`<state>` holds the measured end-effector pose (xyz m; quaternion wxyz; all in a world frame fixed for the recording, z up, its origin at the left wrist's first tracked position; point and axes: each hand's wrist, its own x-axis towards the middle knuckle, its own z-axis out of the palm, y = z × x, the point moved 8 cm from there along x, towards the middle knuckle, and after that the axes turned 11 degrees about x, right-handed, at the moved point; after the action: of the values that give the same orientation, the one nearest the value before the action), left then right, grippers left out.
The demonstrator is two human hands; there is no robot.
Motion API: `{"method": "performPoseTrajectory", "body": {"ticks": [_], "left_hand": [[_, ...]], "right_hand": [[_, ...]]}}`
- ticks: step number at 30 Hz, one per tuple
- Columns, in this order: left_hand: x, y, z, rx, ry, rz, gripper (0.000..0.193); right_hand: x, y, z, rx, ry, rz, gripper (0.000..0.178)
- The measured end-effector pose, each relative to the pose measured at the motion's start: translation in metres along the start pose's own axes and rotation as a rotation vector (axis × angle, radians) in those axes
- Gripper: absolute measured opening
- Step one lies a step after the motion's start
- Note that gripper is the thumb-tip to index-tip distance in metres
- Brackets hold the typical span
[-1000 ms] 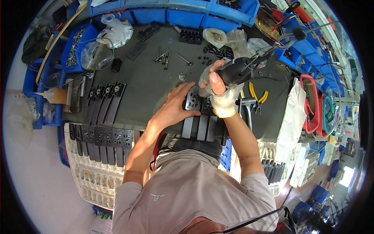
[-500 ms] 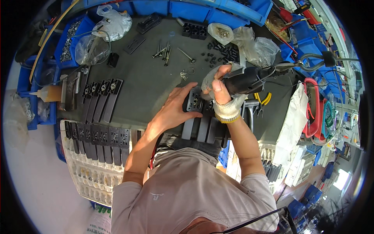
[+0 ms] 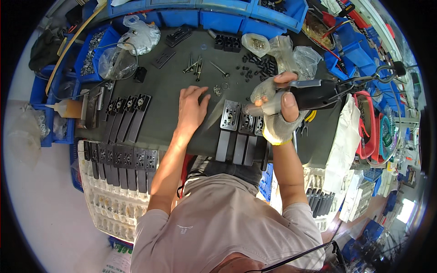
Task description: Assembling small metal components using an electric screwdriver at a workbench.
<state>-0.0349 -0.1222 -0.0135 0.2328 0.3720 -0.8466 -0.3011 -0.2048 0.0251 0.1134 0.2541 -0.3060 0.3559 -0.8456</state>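
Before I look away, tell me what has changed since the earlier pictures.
The left hand has let go of the black part and moved left. The right hand, still gripping the driver, has shifted right. The black part and the orange bottle stayed put.

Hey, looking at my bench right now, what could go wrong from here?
Your left hand is close to the pile of small silver parts; a sideways sweep might scatter them.

The black power tool in your right hand has its nose close to the leftmost black plate of the nearby row, so a slip could scratch it.
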Motion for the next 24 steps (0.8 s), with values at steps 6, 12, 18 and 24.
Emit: {"method": "performPoseTrajectory", "body": {"ticks": [6,12,18,24], "left_hand": [[0.012,0.009,0.011,0.211,0.136,0.059,0.020],[0.009,0.009,0.008,0.187,0.166,0.125,0.013],[-0.013,0.028,-0.013,0.021,0.159,0.089,0.016],[-0.051,0.032,0.024,-1.078,-0.368,-0.395,0.030]], "right_hand": [[-0.004,0.004,0.003,-0.072,-0.068,-0.015,0.048],[-0.010,0.006,0.010,0.128,-0.021,-0.029,0.039],[-0.010,-0.001,0.033,0.131,-0.007,0.035,0.052],[-0.012,-0.006,0.044,0.114,-0.069,-0.002,0.059]]}}
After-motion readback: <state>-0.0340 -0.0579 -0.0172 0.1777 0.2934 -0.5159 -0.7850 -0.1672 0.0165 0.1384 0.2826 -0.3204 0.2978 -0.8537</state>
